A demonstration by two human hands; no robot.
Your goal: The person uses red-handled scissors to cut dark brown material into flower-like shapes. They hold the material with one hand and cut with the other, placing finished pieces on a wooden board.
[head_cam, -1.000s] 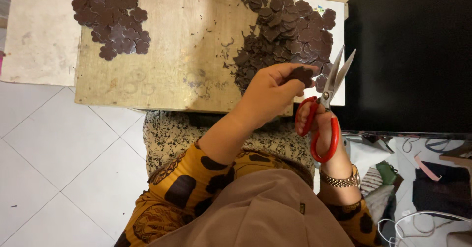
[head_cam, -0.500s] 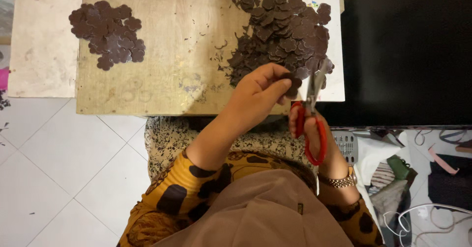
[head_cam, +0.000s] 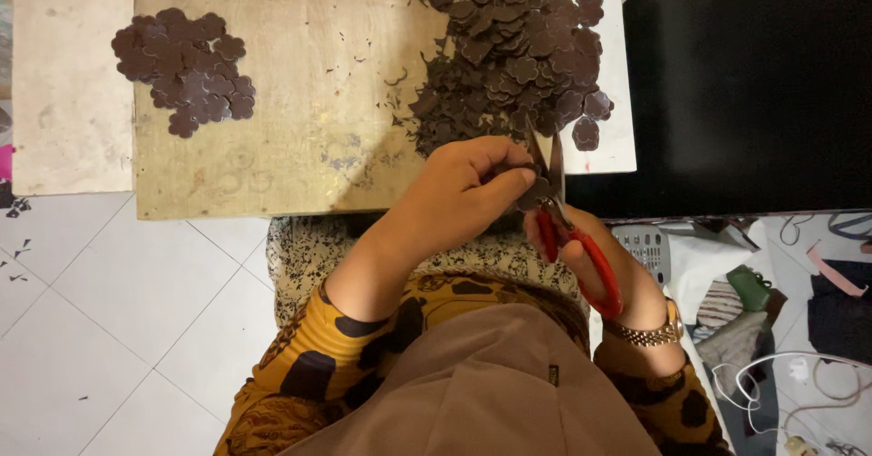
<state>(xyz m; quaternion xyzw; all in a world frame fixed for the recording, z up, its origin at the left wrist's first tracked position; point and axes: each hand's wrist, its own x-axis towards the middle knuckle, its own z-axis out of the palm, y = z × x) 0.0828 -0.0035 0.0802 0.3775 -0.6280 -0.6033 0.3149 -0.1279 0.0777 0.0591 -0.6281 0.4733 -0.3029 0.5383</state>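
Change since the earlier views: the scissors (head_cam: 568, 229) were held wide open to the right of the left hand; they are now drawn in against it with blades nearly shut on a piece, so a cut on the piece's edge appears to be under way.

Left to right:

- Pale slab (head_cam: 71, 74), plain, unmarked, on the white tiled floor (head_cam: 100, 311).
- Small pile of flower shapes (head_cam: 184, 68), dark brown, flat, lying near the left edge of the wooden board (head_cam: 309, 102).
- Left hand (head_cam: 468, 188), fingers curled closed, pinching one brown flower piece (head_cam: 534, 193) just in front of the board's near edge.
- Large pile of flower shapes (head_cam: 513, 52), same brown, with thin offcuts scattered beside it; it spreads onto a white sheet (head_cam: 618, 138) bearing a small coloured mark at its top corner.
- Right hand (head_cam: 599, 270), closed through the red scissor handles; metal wristwatch (head_cam: 649, 333) on the wrist.
- Black panel (head_cam: 754, 84), blank.
- Grey keypad device (head_cam: 649, 247), cables and cloth oddments at lower right.
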